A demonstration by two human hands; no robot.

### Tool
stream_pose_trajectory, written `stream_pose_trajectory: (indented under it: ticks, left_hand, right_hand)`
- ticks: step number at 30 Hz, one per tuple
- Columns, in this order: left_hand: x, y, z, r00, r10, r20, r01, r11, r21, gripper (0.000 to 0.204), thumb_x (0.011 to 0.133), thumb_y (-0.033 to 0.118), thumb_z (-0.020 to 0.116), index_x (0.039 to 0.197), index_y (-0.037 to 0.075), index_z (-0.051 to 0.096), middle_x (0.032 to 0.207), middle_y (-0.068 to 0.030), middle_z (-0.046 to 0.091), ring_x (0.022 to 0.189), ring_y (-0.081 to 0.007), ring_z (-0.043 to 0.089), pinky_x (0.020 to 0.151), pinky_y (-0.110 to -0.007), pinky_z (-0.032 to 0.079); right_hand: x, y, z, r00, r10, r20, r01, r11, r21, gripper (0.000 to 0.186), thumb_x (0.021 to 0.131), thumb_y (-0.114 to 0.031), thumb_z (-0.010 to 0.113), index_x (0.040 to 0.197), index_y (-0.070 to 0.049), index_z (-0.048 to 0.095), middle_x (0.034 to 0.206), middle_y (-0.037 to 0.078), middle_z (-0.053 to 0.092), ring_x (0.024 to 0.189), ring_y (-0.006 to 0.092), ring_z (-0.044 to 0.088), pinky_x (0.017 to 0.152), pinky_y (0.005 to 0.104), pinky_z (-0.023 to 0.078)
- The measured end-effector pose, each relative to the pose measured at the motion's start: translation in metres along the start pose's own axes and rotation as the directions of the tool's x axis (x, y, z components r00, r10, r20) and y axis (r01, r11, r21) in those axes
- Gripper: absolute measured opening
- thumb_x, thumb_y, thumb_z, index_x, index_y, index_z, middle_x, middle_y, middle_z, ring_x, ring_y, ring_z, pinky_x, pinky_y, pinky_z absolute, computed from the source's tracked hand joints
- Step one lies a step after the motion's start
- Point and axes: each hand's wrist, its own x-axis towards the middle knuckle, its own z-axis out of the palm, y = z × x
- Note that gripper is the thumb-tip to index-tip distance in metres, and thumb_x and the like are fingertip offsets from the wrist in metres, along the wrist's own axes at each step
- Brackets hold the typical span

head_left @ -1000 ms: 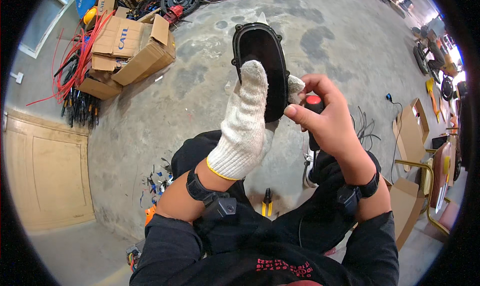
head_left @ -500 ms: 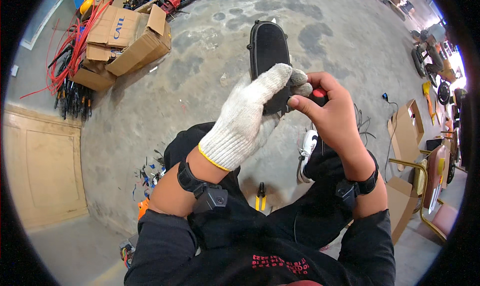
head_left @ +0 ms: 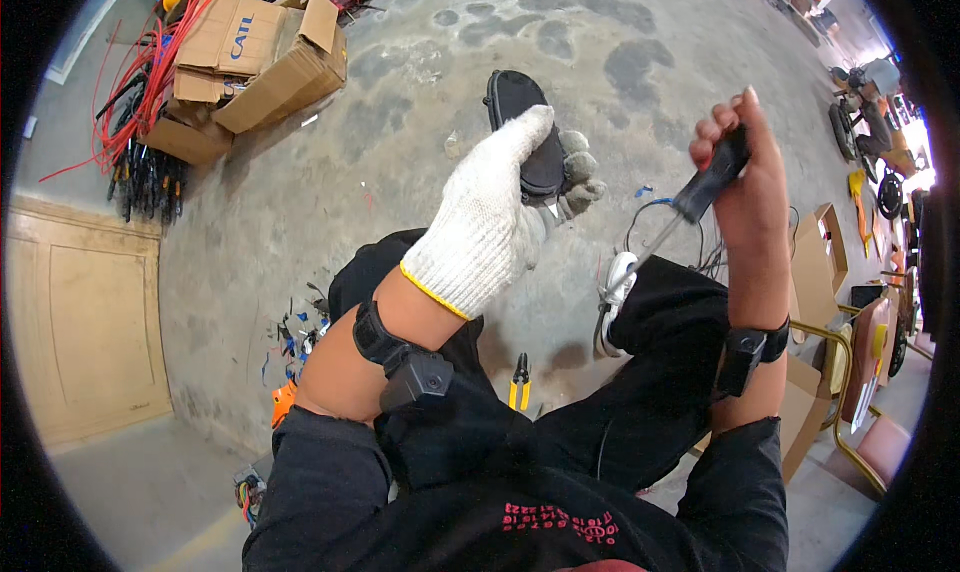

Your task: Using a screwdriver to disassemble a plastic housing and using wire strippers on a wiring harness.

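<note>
The gloved left hand (head_left: 490,227) is raising a black oval housing (head_left: 528,144), fingers (head_left: 580,177) curling around its edge to steady it. Beside them, the bare right hand (head_left: 745,172) is fisting a screwdriver (head_left: 690,204), tip angling down, clear.

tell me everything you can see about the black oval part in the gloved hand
The black oval part is a flat, elongated piece with rounded ends and a raised rim, of what looks like dark plastic or rubber. It is held up over the concrete floor, its long axis running away from the person. The left hand, in a white knit glove, grips its near end, thumb across the face and fingers wrapped behind. The bare right hand and its screwdriver are apart from it.
</note>
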Motion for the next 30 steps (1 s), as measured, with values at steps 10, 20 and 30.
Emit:
stream_pose_trajectory:
  ticks: [10, 20, 30]
  left_hand:
    - [-0.001, 0.003, -0.003, 0.995, 0.096, 0.012, -0.095, 0.993, -0.067, 0.021, 0.097, 0.017, 0.063, 0.106, -0.001, 0.057, 0.096, -0.0164, 0.065, 0.083, -0.0292, 0.066, 0.074, -0.045, 0.057]
    - [0.005, 0.003, -0.005, 0.989, 0.103, -0.102, -0.118, 0.98, -0.163, 0.023, 0.098, 0.015, 0.062, 0.109, -0.002, 0.052, 0.096, -0.0167, 0.063, 0.082, -0.0301, 0.066, 0.075, -0.047, 0.059]
    - [0.003, -0.001, -0.007, 0.992, 0.122, -0.04, -0.126, 0.984, -0.128, 0.022, 0.098, 0.014, 0.061, 0.109, -0.003, 0.05, 0.094, -0.0174, 0.064, 0.083, -0.0311, 0.067, 0.078, -0.05, 0.06]
  right_hand:
    - [-0.005, -0.001, 0.005, 0.933, -0.35, -0.081, 0.333, 0.928, -0.166, 0.028, 0.099, -0.014, 0.061, 0.113, 0.002, 0.044, 0.105, 0.015, 0.059, 0.112, 0.0401, 0.065, 0.098, 0.0518, 0.055]
    - [-0.016, 0.0, 0.008, 0.776, -0.629, -0.056, 0.575, 0.741, -0.346, 0.026, 0.1, -0.018, 0.06, 0.109, 0.002, 0.047, 0.097, 0.014, 0.06, 0.091, 0.037, 0.072, 0.081, 0.0485, 0.062]
    - [-0.018, 0.004, 0.008, 0.751, -0.66, -0.027, 0.618, 0.716, -0.325, 0.022, 0.101, -0.016, 0.059, 0.109, 0.002, 0.049, 0.094, 0.018, 0.064, 0.087, 0.0357, 0.073, 0.083, 0.0491, 0.061]
